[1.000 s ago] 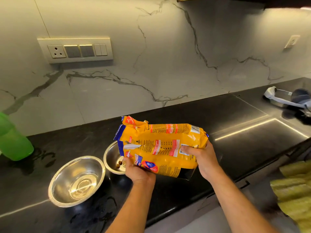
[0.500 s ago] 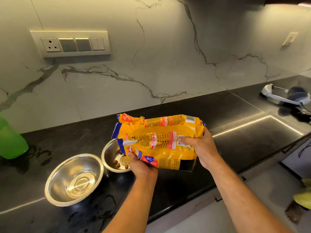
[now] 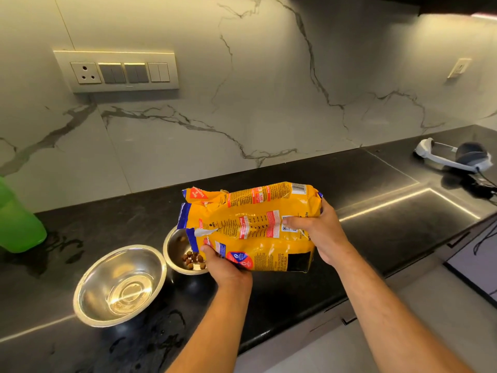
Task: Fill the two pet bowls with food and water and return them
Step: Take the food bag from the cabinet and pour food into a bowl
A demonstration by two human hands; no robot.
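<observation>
Two steel bowls stand side by side on the black counter (image 3: 376, 232). The larger left bowl (image 3: 119, 285) holds clear water. The smaller right bowl (image 3: 174, 251) has several brown kibble pieces (image 3: 192, 259) in its bottom and is partly hidden by the bag. A yellow pet food bag (image 3: 250, 224) lies tipped on its side above that bowl, its torn open end pointing left and down. My left hand (image 3: 223, 265) grips the bag's lower edge near the opening. My right hand (image 3: 317, 232) grips the bag's closed end.
A green plastic bottle (image 3: 16, 219) stands at the far left on a wet patch of counter. A white and grey headset (image 3: 457, 157) with a cable lies at the far right. A switch panel (image 3: 118, 72) sits on the marble wall.
More kibble has dropped from the bag into the smaller bowl. Both hands keep their hold and the bag stays tipped over the bowl.
</observation>
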